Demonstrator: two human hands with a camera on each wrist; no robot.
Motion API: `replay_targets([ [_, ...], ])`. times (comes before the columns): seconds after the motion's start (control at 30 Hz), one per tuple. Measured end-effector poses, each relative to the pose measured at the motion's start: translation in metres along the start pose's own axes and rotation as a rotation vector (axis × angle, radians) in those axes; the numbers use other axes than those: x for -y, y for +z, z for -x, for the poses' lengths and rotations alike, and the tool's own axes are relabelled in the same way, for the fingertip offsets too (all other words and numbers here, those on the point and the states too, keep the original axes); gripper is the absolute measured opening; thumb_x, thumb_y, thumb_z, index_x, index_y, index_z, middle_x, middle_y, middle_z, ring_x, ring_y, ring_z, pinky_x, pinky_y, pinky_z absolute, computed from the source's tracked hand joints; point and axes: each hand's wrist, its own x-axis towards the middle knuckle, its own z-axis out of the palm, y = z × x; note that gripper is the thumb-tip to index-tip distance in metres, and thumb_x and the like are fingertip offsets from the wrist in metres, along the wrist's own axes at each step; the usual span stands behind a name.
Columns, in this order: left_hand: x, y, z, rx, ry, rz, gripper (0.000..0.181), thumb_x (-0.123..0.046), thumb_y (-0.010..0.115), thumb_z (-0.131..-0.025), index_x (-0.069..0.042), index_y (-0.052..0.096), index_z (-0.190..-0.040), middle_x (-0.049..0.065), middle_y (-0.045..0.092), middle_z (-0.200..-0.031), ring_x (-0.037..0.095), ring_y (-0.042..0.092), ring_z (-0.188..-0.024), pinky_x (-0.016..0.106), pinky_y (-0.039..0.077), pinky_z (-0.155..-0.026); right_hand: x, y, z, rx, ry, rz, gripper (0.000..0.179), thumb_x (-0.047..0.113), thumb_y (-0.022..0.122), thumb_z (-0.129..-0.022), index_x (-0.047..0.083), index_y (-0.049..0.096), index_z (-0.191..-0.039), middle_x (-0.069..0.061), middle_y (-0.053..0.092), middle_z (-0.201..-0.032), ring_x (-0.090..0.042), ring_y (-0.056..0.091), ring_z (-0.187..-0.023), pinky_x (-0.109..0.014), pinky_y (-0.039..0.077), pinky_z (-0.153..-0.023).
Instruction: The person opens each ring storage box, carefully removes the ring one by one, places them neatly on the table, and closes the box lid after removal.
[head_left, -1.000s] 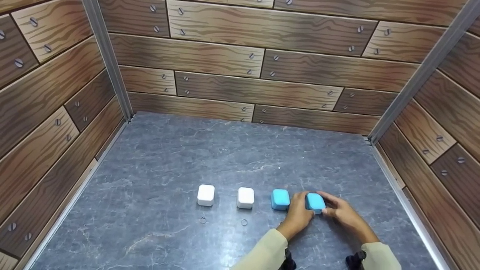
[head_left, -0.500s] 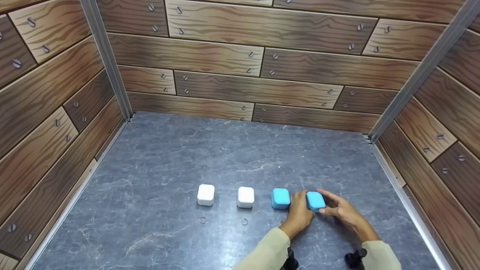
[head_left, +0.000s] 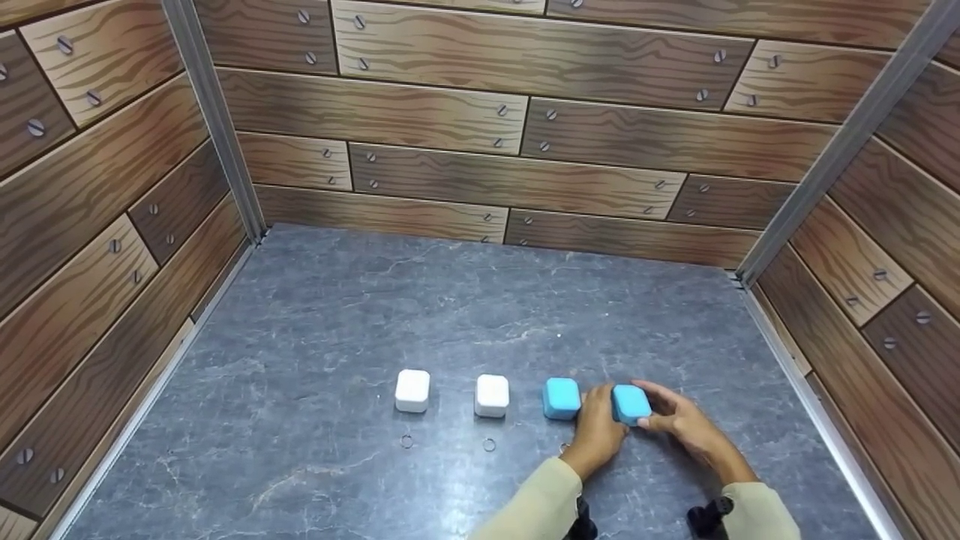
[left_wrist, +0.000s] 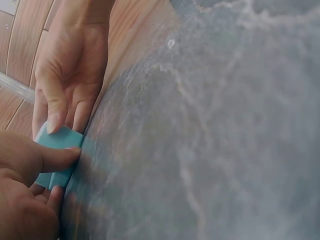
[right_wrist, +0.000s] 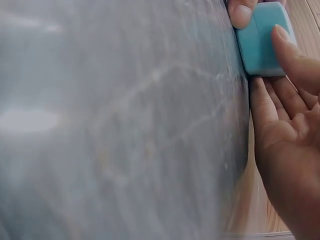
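Observation:
A small light-blue box point(head_left: 631, 405) with rounded corners rests at the right end of a row, held between both hands. The left hand point(head_left: 600, 424) grips it from its left side. From the right, the right hand point(head_left: 686, 427) holds it with thumb at the front and fingers behind. In the left wrist view, both thumbs press the near face of the blue box point(left_wrist: 62, 136). A seam line shows on the blue box point(right_wrist: 260, 42) in the right wrist view. The lid looks closed.
Another blue box point(head_left: 561, 398) stands just left of the left hand. Further left are two white boxes, one middle point(head_left: 492, 395) and one leftmost point(head_left: 412, 390). Small rings lie before them, such as one ring point(head_left: 406, 441). Wood-patterned walls point(head_left: 420, 172) enclose the grey marbled table point(head_left: 420, 300).
The right thumb has shifted slightly left along the front of the held box. Both hands keep their hold, and the other boxes stay in place.

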Motion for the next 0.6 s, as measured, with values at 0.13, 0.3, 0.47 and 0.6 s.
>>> replay_targets([
  [0.13, 0.0012, 0.0003, 0.0001, -0.005, 0.003, 0.008, 0.058, -0.006, 0.083, -0.077, -0.007, 0.060, -0.130, 0.005, 0.064, -0.123, 0.019, 0.056, -0.115, 0.027, 0.047, -0.101, 0.0016, 0.0008, -0.0001, -0.012, 0.036, -0.003, 0.075, 0.011, 0.074, -0.089, -0.004, 0.036, -0.153, -0.032, 0.036, -0.154, 0.007, 0.053, -0.118, -0.016, 0.047, -0.095],
  [0.3, 0.0014, 0.0010, 0.0003, -0.007, 0.003, 0.024, 0.059, -0.005, 0.083, -0.077, -0.007, 0.059, -0.130, 0.005, 0.064, -0.124, 0.020, 0.056, -0.115, 0.028, 0.047, -0.101, 0.0012, 0.0002, -0.0009, -0.027, 0.068, -0.011, 0.074, 0.012, 0.072, -0.090, -0.005, 0.036, -0.153, -0.032, 0.035, -0.155, 0.007, 0.054, -0.116, -0.018, 0.050, -0.093],
  [0.47, 0.0013, 0.0007, 0.0004, 0.017, -0.026, 0.041, 0.059, -0.006, 0.082, -0.080, -0.008, 0.058, -0.133, 0.004, 0.062, -0.127, 0.018, 0.054, -0.118, 0.028, 0.047, -0.102, 0.0011, -0.0003, -0.0014, -0.039, 0.096, -0.007, 0.072, 0.017, 0.070, -0.094, -0.004, 0.036, -0.153, -0.031, 0.036, -0.155, 0.006, 0.055, -0.115, -0.020, 0.052, -0.091],
  [0.6, 0.0018, 0.0002, -0.0004, 0.003, -0.027, 0.044, 0.059, -0.005, 0.083, -0.079, -0.008, 0.058, -0.133, 0.004, 0.063, -0.126, 0.017, 0.055, -0.117, 0.027, 0.048, -0.102, 0.0037, -0.0001, -0.0024, -0.052, 0.107, -0.006, 0.070, 0.021, 0.068, -0.096, -0.003, 0.036, -0.153, -0.028, 0.038, -0.156, 0.007, 0.054, -0.117, -0.017, 0.050, -0.094],
])
